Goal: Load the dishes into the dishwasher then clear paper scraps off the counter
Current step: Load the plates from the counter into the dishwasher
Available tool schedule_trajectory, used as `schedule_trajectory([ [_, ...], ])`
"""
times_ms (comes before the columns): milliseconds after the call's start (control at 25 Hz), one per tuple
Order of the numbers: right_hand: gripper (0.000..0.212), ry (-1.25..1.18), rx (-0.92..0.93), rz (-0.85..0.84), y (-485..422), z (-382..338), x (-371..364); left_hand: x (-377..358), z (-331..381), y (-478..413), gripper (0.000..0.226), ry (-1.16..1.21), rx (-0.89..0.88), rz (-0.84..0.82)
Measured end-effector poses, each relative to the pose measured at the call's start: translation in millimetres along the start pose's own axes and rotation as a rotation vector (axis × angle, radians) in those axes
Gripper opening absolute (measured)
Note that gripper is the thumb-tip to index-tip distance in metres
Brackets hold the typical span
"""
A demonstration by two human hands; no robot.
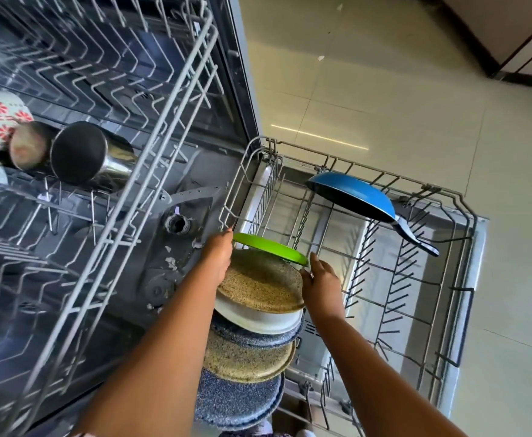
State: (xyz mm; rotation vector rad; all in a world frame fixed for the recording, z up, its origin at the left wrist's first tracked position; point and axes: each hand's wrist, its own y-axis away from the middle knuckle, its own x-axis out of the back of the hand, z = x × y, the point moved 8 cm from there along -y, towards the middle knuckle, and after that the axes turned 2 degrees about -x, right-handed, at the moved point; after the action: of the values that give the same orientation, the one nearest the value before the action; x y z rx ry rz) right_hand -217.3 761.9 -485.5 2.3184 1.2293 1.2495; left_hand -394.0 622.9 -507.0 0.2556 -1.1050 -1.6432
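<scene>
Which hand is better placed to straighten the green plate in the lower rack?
Right, probably. The right hand is open, its fingers reaching the green plate; the left hand rests against the rim of the tan speckled plate.
</scene>
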Motion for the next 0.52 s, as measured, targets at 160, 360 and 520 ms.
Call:
schedule_trajectory([
  [160,0.048,-0.038,-0.032,0.006,31.5,-9.6,1.8,17.2,15.8,44.3,0.022,-0.190,-0.183,0.024],
  [360,0.048,-0.057,-0.012,0.065,90.0,-52.0,28.4,26.7,34.8,128.1,0.025,-0.284,-0.421,-0.014],
  [520,0.046,-0.056,0.029,0.159,143.5,-90.1,62.6,34.8,42.7,178.8,0.025,-0.356,-0.489,-0.080],
])
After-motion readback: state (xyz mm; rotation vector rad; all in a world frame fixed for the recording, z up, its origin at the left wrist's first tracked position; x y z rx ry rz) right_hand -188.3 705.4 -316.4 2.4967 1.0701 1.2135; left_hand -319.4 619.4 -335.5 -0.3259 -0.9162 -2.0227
